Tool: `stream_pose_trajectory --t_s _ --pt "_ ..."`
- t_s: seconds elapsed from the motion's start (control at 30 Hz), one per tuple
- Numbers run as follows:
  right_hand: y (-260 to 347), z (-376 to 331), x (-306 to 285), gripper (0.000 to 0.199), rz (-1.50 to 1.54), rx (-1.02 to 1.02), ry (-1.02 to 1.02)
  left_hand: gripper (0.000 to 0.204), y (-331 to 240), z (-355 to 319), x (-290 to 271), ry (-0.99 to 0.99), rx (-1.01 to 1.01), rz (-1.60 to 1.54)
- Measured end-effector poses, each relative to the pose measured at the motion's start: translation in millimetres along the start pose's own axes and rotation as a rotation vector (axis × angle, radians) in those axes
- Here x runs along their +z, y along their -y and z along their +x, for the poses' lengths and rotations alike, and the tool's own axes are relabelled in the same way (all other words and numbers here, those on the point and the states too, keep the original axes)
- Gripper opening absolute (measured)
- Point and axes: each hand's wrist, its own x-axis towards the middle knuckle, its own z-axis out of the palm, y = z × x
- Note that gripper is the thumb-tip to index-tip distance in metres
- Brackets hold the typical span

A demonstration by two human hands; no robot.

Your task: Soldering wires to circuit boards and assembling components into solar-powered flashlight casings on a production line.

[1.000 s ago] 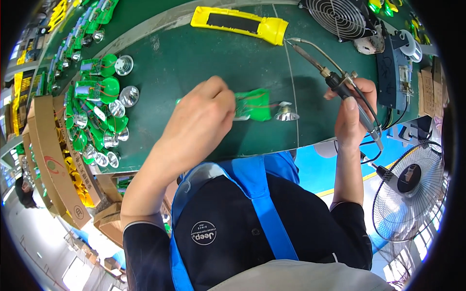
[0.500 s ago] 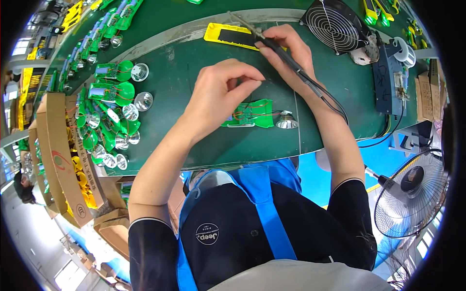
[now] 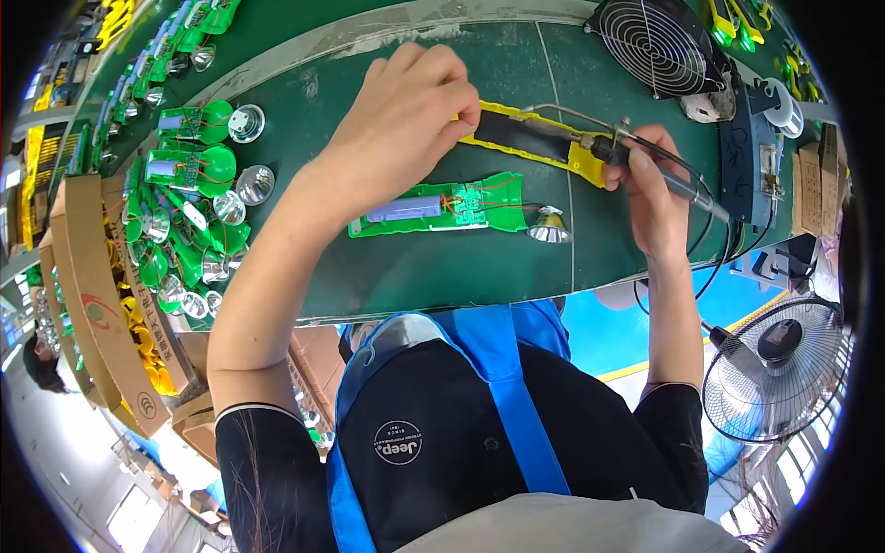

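My left hand reaches over the green bench and its fingertips press on the near end of a yellow holder with a dark strip. My right hand grips a soldering iron, its thin tip pointing left over that yellow holder. In front of both hands lies a green torch half-shell with a blue-grey battery, a small circuit board and red wires. A silver reflector cup sits at its right end, joined by wires.
Many green torch shells and silver reflectors are piled at the left, beside cardboard boxes. A wire-grilled fan stands at the back right, a dark box to the right, and a floor fan below the bench edge.
My left hand has left the green shell and moved back onto the yellow holder. My right hand has carried the soldering iron in over the holder.
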Motion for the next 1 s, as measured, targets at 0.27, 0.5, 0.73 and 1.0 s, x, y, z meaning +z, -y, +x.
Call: stream_pose_trajectory --t_s 0.27,0.5,0.73,1.0 --pt "1.3 11.7 15.4 0.02 -0.111 0.169 -0.032 0.009 7.8 18.0 2.4 0.207 0.091 0.097" --pt "1.4 13.3 20.4 0.021 -0.145 0.16 -0.026 0.003 7.9 22.8 -3.0 0.323 0.054 0.144" --pt "2.4 13.2 23.4 0.018 -0.198 0.128 0.001 0.004 8.1 19.2 -1.9 0.277 0.053 0.115" --pt "1.3 9.2 20.8 0.02 -0.199 0.098 0.016 0.006 8.2 18.2 0.3 0.219 0.101 0.157"
